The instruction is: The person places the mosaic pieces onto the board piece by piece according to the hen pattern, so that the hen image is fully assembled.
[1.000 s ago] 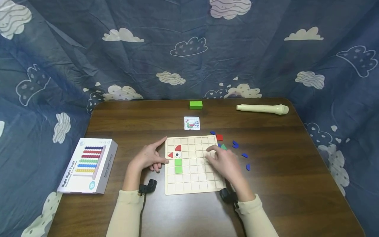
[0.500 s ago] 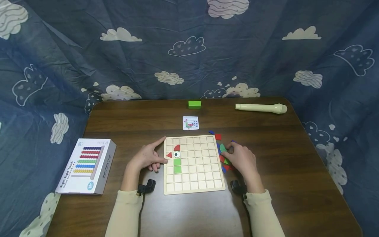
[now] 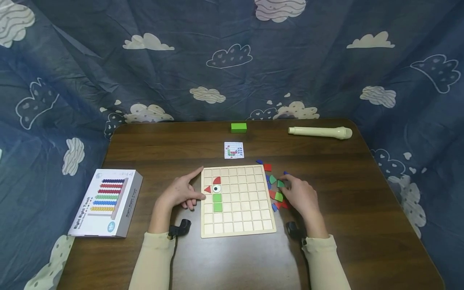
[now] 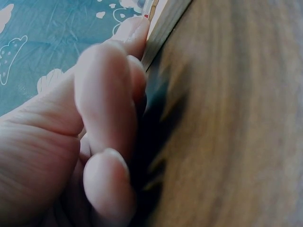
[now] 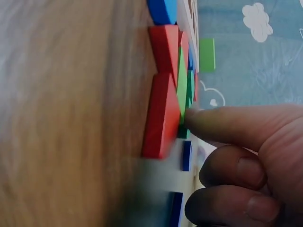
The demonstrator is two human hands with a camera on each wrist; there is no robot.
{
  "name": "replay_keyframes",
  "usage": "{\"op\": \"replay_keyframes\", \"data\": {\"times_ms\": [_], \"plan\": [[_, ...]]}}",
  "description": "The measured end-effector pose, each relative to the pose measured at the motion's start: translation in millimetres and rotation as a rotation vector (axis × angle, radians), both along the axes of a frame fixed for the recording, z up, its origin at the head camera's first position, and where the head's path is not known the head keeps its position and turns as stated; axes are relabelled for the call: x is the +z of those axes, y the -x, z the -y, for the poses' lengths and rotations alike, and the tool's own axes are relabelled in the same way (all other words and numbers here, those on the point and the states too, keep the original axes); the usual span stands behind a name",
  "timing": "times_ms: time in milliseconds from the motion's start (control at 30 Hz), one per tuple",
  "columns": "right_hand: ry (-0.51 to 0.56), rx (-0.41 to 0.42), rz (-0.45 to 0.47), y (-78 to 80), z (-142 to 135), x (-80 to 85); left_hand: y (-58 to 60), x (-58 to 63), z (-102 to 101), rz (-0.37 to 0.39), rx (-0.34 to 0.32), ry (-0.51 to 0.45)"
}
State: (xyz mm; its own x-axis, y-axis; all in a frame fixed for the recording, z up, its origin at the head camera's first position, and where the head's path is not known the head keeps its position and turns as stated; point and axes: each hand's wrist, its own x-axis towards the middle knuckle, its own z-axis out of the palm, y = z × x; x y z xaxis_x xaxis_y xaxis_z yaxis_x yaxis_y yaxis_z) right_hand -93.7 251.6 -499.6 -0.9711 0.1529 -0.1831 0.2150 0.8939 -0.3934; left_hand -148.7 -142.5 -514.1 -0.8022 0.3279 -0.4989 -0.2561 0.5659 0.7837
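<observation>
In the head view, a pale wooden grid board [image 3: 241, 215] lies on the table. In its left part sit a red quarter-round piece [image 3: 216, 180], a red triangle [image 3: 208, 189], a white eye piece [image 3: 216, 188] and two green squares [image 3: 217, 197]. My left hand [image 3: 180, 192] rests at the board's left edge, thumb and forefinger spread along it. Right of the board, my right hand [image 3: 300, 196] holds a small green piece [image 3: 280, 184] at its fingertips. Around it lie red pieces [image 5: 163, 116], a green square [image 3: 278, 197], a green quarter-round [image 3: 272, 179] and blue pieces.
Behind the board lies a picture card [image 3: 234, 150] of a coloured bird. A green block [image 3: 239, 128] and a pale microphone-shaped stick [image 3: 320, 132] lie near the far edge. At the left stands an abacus box [image 3: 105, 203]. A cloud-print curtain [image 3: 232, 80] hangs behind the table.
My right hand has moved from over the board to the loose pieces on its right, then slightly farther right, where a green piece shows at its fingertips. My left hand stays at the board's edge.
</observation>
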Motion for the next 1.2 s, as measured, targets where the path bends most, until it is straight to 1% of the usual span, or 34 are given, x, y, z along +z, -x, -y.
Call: {"op": "replay_keyframes", "data": {"times_ms": [133,367,433,533,633,700,800,1033,1133,1200], "plan": [[0.016,-0.021,0.001,-1.4,-0.3,0.6,0.1,0.9,-0.2,0.006,-0.001,0.007],[-0.043,-0.041,-0.018,1.0,0.0,-2.5,0.4,0.4,-0.2,-0.001,-0.008,0.01],[-0.042,-0.04,-0.03,1.3,-0.9,-2.7,0.2,-0.1,-0.4,0.0,-0.009,0.007],[-0.04,0.0,-0.036,2.2,-2.9,-3.1,-0.1,-0.8,-0.6,0.002,-0.006,0.002],[-0.037,0.05,-0.022,4.1,-4.1,-3.3,-0.4,-0.6,-0.5,0.002,0.003,0.0],[-0.041,0.064,-0.016,5.6,-4.4,-3.3,-0.5,-0.6,-0.1,-0.001,0.006,0.0],[-0.068,0.038,-0.024,5.8,-5.0,-2.6,-0.8,-0.4,0.0,0.001,0.005,0.001],[-0.149,-0.055,-0.01,3.2,-8.0,-1.6,-0.7,1.9,1.4,-0.002,0.001,-0.001],[-0.136,-0.079,-0.028,0.8,-12.7,-1.7,-0.2,2.0,1.4,0.002,-0.001,-0.01],[-0.095,-0.082,-0.051,-1.4,-18.0,-1.7,0.1,0.8,1.0,0.007,-0.005,-0.013]]}}
